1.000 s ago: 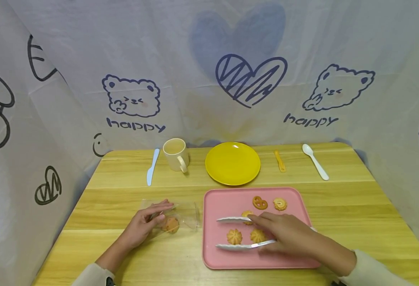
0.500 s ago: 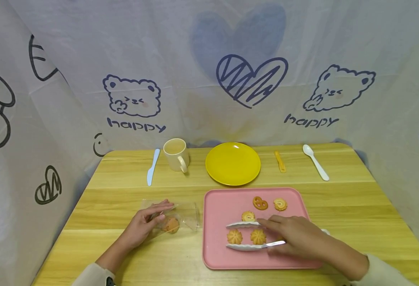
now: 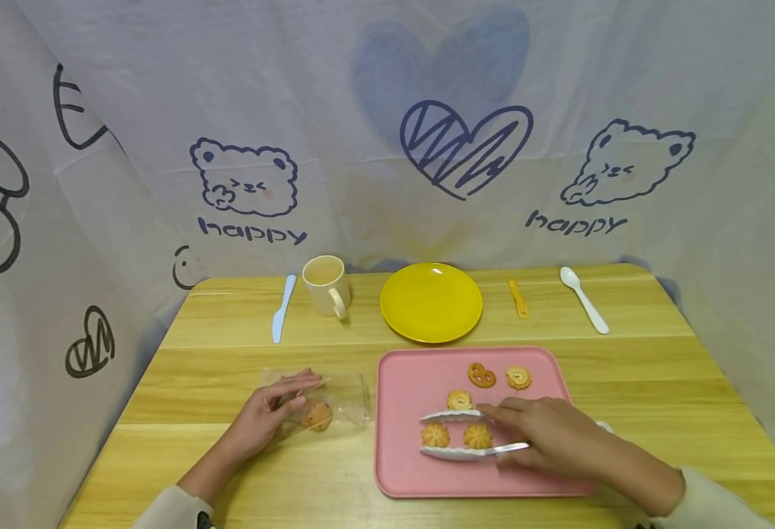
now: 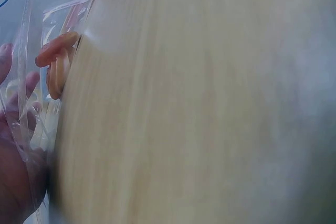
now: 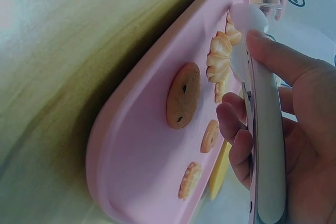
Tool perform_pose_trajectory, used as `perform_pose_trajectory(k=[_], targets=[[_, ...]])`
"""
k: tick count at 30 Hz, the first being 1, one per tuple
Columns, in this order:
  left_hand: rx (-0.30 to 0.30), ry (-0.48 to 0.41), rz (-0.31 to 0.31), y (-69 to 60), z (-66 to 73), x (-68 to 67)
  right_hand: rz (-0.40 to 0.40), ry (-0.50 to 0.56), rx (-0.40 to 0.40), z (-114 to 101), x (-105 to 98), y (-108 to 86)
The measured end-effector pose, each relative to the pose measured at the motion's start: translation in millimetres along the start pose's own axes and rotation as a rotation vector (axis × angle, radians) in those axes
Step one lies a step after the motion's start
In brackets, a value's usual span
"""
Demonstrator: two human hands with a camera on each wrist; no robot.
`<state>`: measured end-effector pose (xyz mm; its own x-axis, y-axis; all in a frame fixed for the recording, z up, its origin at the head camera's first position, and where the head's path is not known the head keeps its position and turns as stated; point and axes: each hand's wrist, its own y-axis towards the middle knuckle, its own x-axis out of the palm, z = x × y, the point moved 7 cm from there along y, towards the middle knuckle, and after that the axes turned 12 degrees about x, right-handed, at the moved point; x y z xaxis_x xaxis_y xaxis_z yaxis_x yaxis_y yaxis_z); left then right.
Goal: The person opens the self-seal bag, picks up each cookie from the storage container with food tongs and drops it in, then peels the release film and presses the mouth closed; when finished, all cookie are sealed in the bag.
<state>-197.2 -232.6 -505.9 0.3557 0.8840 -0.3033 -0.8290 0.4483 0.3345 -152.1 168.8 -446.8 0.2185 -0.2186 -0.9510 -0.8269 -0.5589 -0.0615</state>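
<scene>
My right hand [image 3: 549, 437] grips white-tipped tongs [image 3: 456, 453] over the pink tray [image 3: 397, 470]. The tong arms lie on either side of two flower-shaped cookies [image 3: 435, 435] [image 3: 477, 436]; whether they touch them I cannot tell. A swirl cookie [image 3: 459, 400], a pretzel [image 3: 482, 375] and another swirl cookie [image 3: 518, 378] lie behind. In the right wrist view a chocolate-chip cookie [image 5: 184, 96] lies on the tray, hidden by my hand in the head view. My left hand [image 3: 261, 415] holds a clear plastic bag [image 3: 347, 393] at its opening, with cookies [image 3: 319, 416] inside.
Along the back of the wooden table [image 3: 228, 308] stand a blue knife [image 3: 283, 308], a cream mug [image 3: 325, 286], a yellow plate [image 3: 430, 303], a small orange utensil [image 3: 518, 297] and a white spoon [image 3: 583, 300]. A printed white cloth hangs behind.
My right hand and the tongs have shifted right over the tray, and the tong tips have drawn closer together around the two flower-shaped cookies. My left hand stays in place.
</scene>
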Motion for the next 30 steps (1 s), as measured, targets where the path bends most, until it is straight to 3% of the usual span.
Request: perform_pose_trajectory(k=[17,30], targets=[[0.014,-0.002,-0.002,0.2,-0.6,-0.4,0.019,0.007,0.001,0.2,-3.7,8.5],[0.010,-0.004,0.000,0.5,-0.1,-0.1,-0.011,0.041,0.034,-8.8,-5.6,32.1]])
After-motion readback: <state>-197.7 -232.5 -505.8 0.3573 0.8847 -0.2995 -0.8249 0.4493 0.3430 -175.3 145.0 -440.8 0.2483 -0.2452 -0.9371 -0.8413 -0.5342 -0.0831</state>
